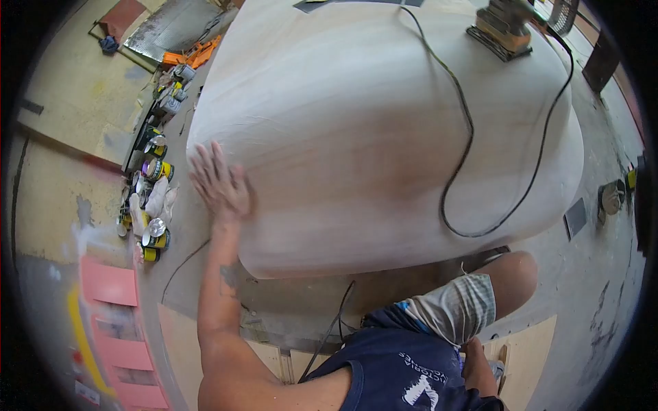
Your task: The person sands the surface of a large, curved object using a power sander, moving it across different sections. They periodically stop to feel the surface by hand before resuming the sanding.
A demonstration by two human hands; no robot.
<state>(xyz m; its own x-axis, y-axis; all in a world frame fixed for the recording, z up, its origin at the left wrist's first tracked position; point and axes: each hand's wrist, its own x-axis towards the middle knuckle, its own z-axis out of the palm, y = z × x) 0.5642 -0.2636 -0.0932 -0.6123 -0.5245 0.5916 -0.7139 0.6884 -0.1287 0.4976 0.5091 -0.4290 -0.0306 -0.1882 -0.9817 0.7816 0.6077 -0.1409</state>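
My left hand [223,183] lies flat with its fingers spread on the left edge of a large, rounded, whitish panel [329,198]. Reddish-brown patches show through the panel's pale coating. Only a bit of my right arm shows beside my shorts; the right hand itself is hidden. An orange and grey electric sander [504,31] rests at the panel's far right, well away from my left hand. Its black cord [469,137] loops across the surface. At the far edge lies a dark flat sheet [356,3], partly cut off by the frame.
Several paint cans [157,169] and crumpled white rags [156,198] line the floor at left. Pink panels [113,284] lie at lower left. A grey sheet [576,218] and another can [610,197] are on the floor at right. A cable [336,322] runs beneath the panel's near edge.
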